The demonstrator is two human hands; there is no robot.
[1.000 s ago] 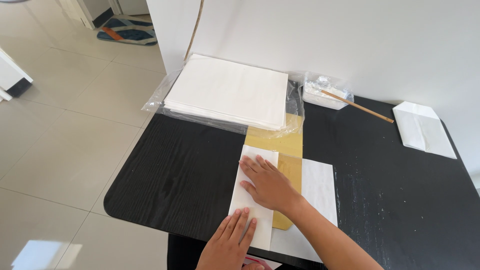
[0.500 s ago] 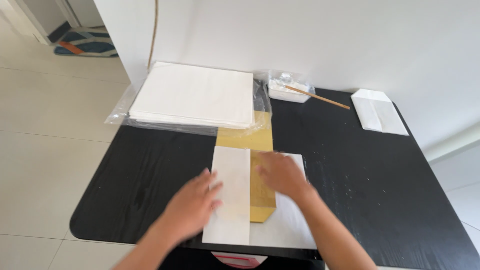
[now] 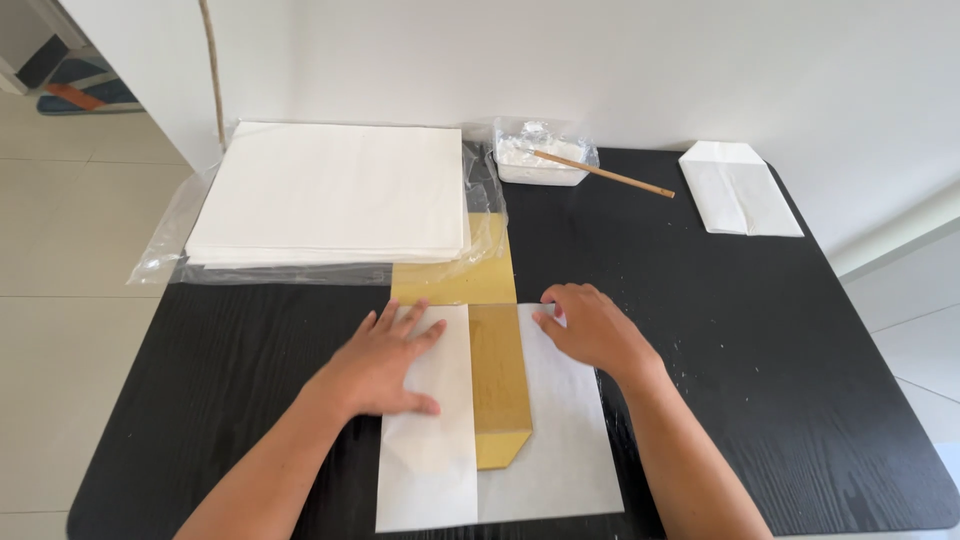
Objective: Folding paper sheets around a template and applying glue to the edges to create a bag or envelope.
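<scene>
A white paper sheet [image 3: 550, 450] lies on the black table [image 3: 760, 380] with a gold template strip [image 3: 497, 375] on top of it. The sheet's left part is folded over the strip's left edge as a flap [image 3: 430, 440]. My left hand [image 3: 385, 362] lies flat on that flap with fingers spread. My right hand [image 3: 590, 325] rests on the sheet's upper right part, fingertips at the top edge beside the gold strip.
A stack of white paper [image 3: 330, 190] on clear plastic wrap sits at the back left. A small white tub [image 3: 540, 160] with a wooden stick [image 3: 605, 175] across it stands at the back. A folded white paper bag [image 3: 738, 190] lies at the back right.
My left hand has come up onto the folded flap and pressed flat. My right hand has shifted right, off the gold strip to the sheet's right part. The view has moved closer and rightward.
</scene>
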